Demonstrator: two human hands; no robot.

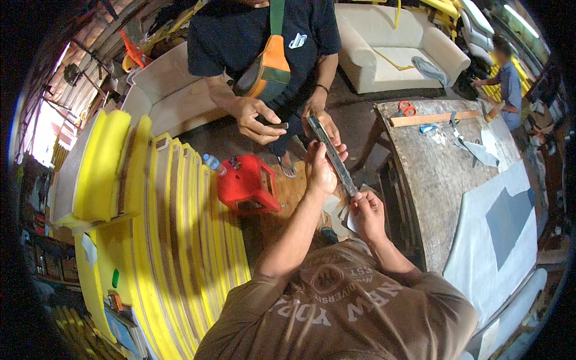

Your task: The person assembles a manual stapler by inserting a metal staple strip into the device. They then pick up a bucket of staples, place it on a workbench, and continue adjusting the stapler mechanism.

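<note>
A long, narrow dark metal rail (333, 157), which looks like a drawer slide, slants between me and a co-worker. My left hand (322, 171) is closed round its middle from the left side. At its near end my right hand (368, 215) pinches the tip between thumb and fingers. The co-worker's hand (323, 120) is at the far end of the same rail. In the co-worker's other hand (255, 120) is a small dark flat piece (276, 125), its kind not clear.
Yellow foam-padded panels (180, 222) stand stacked at left, beside a red plastic machine (245, 183) and a plastic bottle (214, 163). A wooden table (414, 150) at right bears red-handled scissors (406, 108), a wooden strip (435, 118) and light blue fabric (471, 234). Sofas (393, 51) stand behind.
</note>
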